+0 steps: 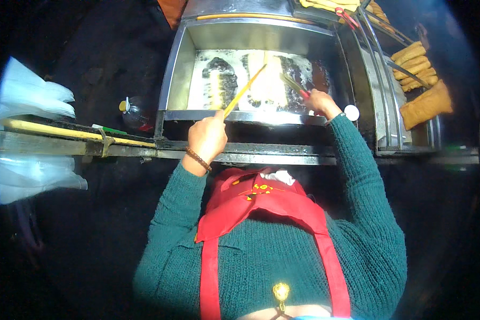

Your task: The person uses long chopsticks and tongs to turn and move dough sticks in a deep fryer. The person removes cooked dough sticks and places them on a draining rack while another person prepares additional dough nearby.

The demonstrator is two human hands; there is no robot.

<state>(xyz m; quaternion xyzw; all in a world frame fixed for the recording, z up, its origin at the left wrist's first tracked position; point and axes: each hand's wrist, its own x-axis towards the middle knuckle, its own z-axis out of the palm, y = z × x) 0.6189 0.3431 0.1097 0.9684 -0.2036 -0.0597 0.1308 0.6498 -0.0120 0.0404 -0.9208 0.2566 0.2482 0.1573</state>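
My left hand [209,136] grips a long yellow stick [244,92] at the near rim of a rectangular metal fryer [232,116]. The stick's tip reaches over pale dough pieces [264,80] in bubbling oil. My right hand [322,103] holds red-handled metal tongs [294,85], whose jaws are at the right side of the same dough; glare hides whether they touch it. Another long piece of dough [215,88] floats apart at the left of the oil.
Browned fried dough sticks [414,66] and a flat fried piece [426,105] rest at a metal rack [384,92] on the right. A plastic bottle [135,113] stands left of the fryer. Plastic bags [36,96] hang far left. Other red-handled tongs [346,18] lie at the upper right.
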